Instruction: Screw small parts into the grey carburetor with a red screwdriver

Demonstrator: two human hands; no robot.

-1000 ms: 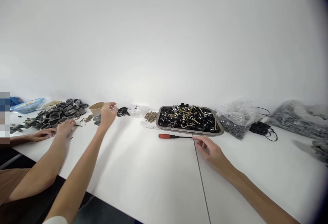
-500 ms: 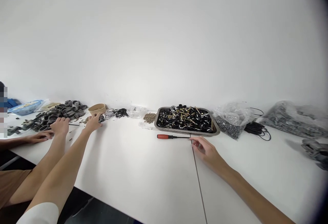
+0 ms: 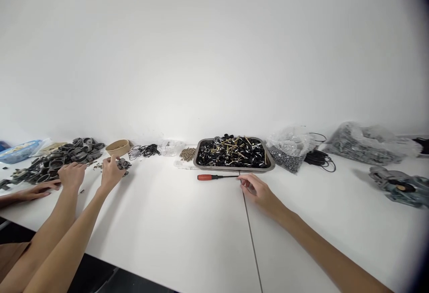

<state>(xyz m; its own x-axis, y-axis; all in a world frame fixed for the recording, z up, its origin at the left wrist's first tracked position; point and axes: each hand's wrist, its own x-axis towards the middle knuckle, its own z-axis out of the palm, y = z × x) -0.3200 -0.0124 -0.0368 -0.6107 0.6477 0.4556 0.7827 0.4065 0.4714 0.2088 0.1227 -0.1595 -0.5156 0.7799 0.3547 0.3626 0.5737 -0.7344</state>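
My right hand (image 3: pixel 256 191) rests on the white table, fingers loosely bent and thumb apart. Its fingertips are at the shaft tip of a red-handled screwdriver (image 3: pixel 205 177), which lies flat. Reaching far to the left, my left hand (image 3: pixel 112 174) is closed on a small grey metal casting (image 3: pixel 123 165); the fingers partly hide it. A tan bowl (image 3: pixel 118 147) of small parts stands just behind that hand. Loose brass-coloured pieces (image 3: pixel 98 166) lie beside it.
Other people's hands, one (image 3: pixel 72 176) near a heap of grey castings (image 3: pixel 75 152), work at left. A metal tray (image 3: pixel 234 167) holds black rings and brass rods. Bags of parts (image 3: pixel 288 154) and a larger grey assembly (image 3: pixel 402 188) are at right.
The whole view has shifted, so things appear further left. My left hand has drawn slightly toward me, away from the bowl, with the grey casting. My right hand stays by the screwdriver tip.
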